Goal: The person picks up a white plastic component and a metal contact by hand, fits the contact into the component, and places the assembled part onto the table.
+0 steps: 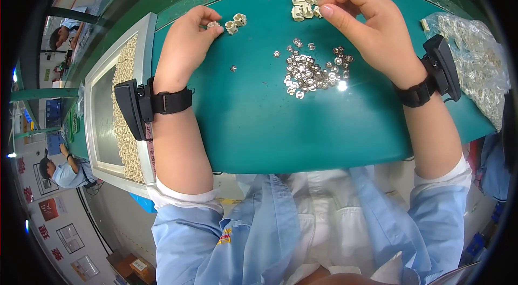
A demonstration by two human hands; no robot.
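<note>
My left hand [188, 41] pinches a small cream plastic socket [214, 24] between thumb and fingertips. Two similar cream sockets [236, 23] lie just right of it on the green mat [259, 134]. At the far middle, my right hand [372, 29] has its thumb and forefinger drawn close together at the edge of a cluster of cream sockets [303, 0]. Whatever sits between those fingertips is too small to make out. Nearer to me, a loose pile of small shiny metal rings [307, 72] is spread out, with one stray ring [233, 68] to its left.
On the left stands a metal-framed tray [145, 64] with rows of cream parts [125, 107]. A clear plastic bag [469, 58] full of pale parts lies at the right edge. Black devices [141, 107] are strapped to both wrists. Other people [67, 172] sit far left.
</note>
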